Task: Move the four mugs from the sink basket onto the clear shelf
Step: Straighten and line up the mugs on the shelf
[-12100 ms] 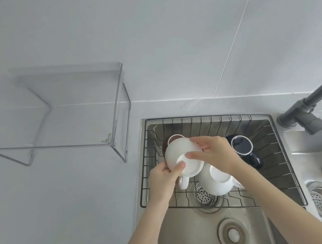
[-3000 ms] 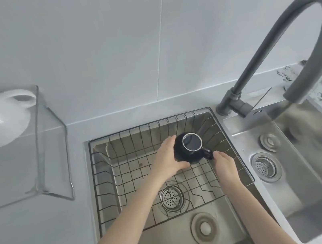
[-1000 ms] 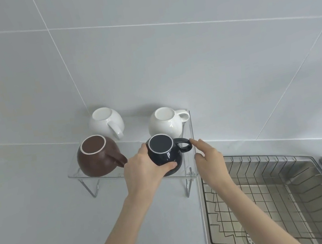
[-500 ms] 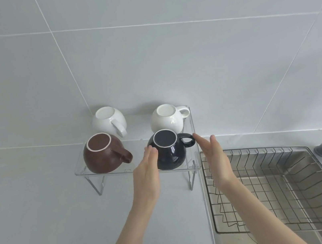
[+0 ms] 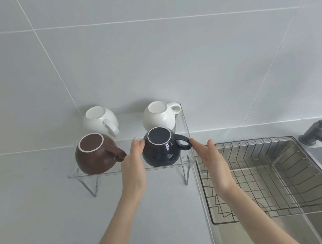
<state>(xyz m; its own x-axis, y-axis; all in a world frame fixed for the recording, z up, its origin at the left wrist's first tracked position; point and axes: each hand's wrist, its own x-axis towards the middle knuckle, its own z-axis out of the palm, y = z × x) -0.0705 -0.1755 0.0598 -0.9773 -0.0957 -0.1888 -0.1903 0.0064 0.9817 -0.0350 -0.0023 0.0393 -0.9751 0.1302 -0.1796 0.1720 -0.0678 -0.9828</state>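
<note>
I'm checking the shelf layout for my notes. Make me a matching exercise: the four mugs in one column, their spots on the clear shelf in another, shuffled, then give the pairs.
Column one:
1. brown mug
2. black mug
3. white mug with its handle toward the front
4. white mug with its handle toward the right

Column two:
A. back right corner
B. front left corner
C. back left corner
D. front right corner, between the two open hands

All four stand upside down on the clear shelf.

Pairs: 1-B, 2-D, 3-C, 4-A
</note>
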